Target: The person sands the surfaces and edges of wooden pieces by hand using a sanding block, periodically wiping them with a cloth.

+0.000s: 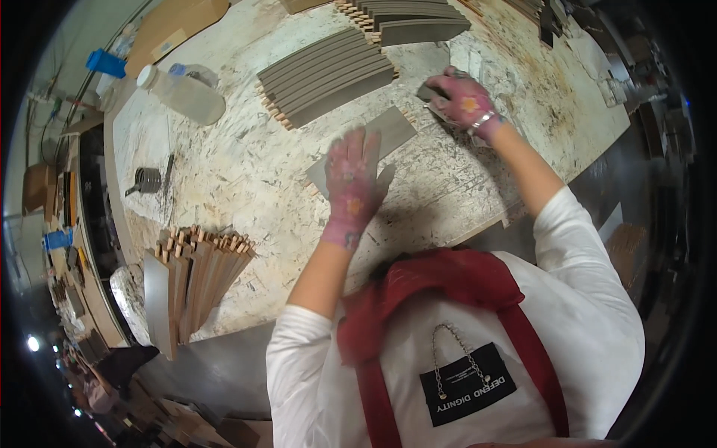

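A grey board with wooden dowels in its ends lies slantwise on the table in front of me. My left hand, in a pink flowered glove, rests flat across its left part, fingers stretched out; the palm hides some of the board. To the right of the board, my right hand, gloved alike, has its fingers bent round a small dark grey block. Its exact kind does not show. Just beyond the board sits a row of similar grey boards with dowels at both ends.
A second batch of boards lies at the far side. More dowelled boards stand bunched at the near left. A cloudy plastic bottle, a dark coil and cardboard occupy the left of the stained table.
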Action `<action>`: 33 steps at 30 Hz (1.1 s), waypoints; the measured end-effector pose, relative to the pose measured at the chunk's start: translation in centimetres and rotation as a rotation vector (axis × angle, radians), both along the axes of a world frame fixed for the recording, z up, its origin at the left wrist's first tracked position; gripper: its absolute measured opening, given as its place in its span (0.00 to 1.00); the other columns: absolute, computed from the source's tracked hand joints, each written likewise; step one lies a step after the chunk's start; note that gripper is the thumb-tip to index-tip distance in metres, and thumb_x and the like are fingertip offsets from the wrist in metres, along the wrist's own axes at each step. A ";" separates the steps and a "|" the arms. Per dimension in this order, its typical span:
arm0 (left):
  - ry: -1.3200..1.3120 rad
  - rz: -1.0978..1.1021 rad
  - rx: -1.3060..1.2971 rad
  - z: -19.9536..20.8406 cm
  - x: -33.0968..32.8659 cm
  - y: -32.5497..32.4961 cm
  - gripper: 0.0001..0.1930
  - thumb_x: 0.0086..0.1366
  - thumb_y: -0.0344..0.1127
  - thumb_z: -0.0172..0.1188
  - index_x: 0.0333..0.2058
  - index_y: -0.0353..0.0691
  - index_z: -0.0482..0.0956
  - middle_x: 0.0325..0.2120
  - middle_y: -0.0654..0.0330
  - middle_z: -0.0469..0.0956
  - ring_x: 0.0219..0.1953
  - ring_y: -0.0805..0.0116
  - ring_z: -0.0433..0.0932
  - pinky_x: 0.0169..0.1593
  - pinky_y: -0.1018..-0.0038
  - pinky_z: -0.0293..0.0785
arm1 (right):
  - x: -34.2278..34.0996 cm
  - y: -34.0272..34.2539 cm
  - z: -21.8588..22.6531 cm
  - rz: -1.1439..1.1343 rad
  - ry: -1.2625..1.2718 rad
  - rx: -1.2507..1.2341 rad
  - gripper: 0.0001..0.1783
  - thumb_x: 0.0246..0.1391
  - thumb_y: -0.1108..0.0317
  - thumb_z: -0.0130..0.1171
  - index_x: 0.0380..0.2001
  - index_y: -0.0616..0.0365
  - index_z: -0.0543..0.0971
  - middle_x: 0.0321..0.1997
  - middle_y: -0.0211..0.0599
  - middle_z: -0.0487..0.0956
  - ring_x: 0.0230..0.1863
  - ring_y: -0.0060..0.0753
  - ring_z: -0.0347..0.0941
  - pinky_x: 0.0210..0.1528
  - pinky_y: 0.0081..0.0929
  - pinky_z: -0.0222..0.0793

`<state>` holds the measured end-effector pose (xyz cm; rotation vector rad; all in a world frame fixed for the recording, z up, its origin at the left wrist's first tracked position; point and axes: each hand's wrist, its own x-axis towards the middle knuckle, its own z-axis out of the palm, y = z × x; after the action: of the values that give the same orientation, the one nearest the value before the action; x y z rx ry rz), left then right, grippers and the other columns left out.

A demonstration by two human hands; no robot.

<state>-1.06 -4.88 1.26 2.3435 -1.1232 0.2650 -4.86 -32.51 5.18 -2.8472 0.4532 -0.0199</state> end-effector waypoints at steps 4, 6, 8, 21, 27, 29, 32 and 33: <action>-0.012 -0.012 0.140 0.5 0.7 -0.2 0.32 0.62 0.51 0.64 0.62 0.44 0.72 0.59 0.49 0.70 0.64 0.48 0.65 0.71 0.47 0.53 | -1.1 2.2 1.8 0.229 -0.284 0.362 0.19 0.58 0.53 0.61 0.50 0.48 0.80 0.46 0.44 0.79 0.47 0.52 0.78 0.52 0.41 0.74; -0.086 -0.060 0.172 0.0 -0.6 0.8 0.31 0.62 0.51 0.63 0.61 0.44 0.72 0.59 0.48 0.70 0.65 0.48 0.65 0.71 0.47 0.52 | -0.7 5.3 2.4 0.348 -0.345 0.431 0.20 0.59 0.52 0.61 0.50 0.48 0.80 0.46 0.43 0.79 0.48 0.51 0.79 0.54 0.39 0.73; -0.014 -0.100 0.304 -1.2 -2.1 1.3 0.28 0.64 0.47 0.61 0.60 0.41 0.73 0.59 0.46 0.69 0.65 0.47 0.65 0.72 0.45 0.51 | 0.4 8.8 2.8 0.552 -0.317 0.459 0.19 0.59 0.53 0.61 0.50 0.47 0.80 0.44 0.41 0.79 0.46 0.49 0.79 0.52 0.39 0.74; 0.497 -0.043 -0.124 -5.7 -7.0 1.7 0.28 0.70 0.40 0.53 0.67 0.43 0.67 0.66 0.50 0.67 0.67 0.52 0.66 0.69 0.56 0.59 | 2.6 20.1 1.3 0.963 0.185 -0.022 0.17 0.46 0.64 0.63 0.43 0.36 0.80 0.45 0.35 0.76 0.45 0.47 0.78 0.43 0.42 0.76; 0.200 -0.045 0.224 -6.4 -6.4 1.2 0.24 0.70 0.42 0.54 0.62 0.43 0.72 0.58 0.51 0.75 0.59 0.54 0.75 0.62 0.55 0.68 | 3.7 19.1 2.1 0.895 -0.004 0.088 0.11 0.49 0.60 0.63 0.38 0.46 0.82 0.46 0.40 0.75 0.49 0.44 0.76 0.48 0.41 0.73; 0.211 -0.017 0.181 -7.0 -6.4 0.9 0.26 0.71 0.43 0.52 0.65 0.43 0.69 0.61 0.51 0.73 0.62 0.55 0.73 0.65 0.57 0.66 | 2.9 19.9 2.2 0.901 -0.115 0.195 0.12 0.49 0.60 0.64 0.38 0.46 0.82 0.47 0.40 0.75 0.48 0.46 0.76 0.48 0.41 0.73; 0.199 -0.027 0.055 -7.0 -6.4 0.8 0.30 0.72 0.44 0.49 0.70 0.41 0.60 0.68 0.52 0.65 0.68 0.56 0.66 0.71 0.60 0.57 | 2.7 20.4 1.7 0.937 0.132 0.017 0.15 0.47 0.59 0.67 0.41 0.43 0.82 0.48 0.42 0.75 0.52 0.46 0.76 0.50 0.42 0.74; 0.293 -0.022 0.115 -6.6 -6.2 0.8 0.31 0.72 0.44 0.49 0.71 0.41 0.58 0.69 0.52 0.63 0.69 0.57 0.65 0.71 0.59 0.56 | 2.9 20.4 1.4 0.891 0.138 0.061 0.16 0.47 0.59 0.67 0.42 0.43 0.81 0.49 0.43 0.75 0.53 0.45 0.76 0.51 0.41 0.74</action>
<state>-7.29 -4.12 -5.37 2.3708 -1.0429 -0.1517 -2.01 -12.11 6.57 -2.7335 -0.7892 0.3450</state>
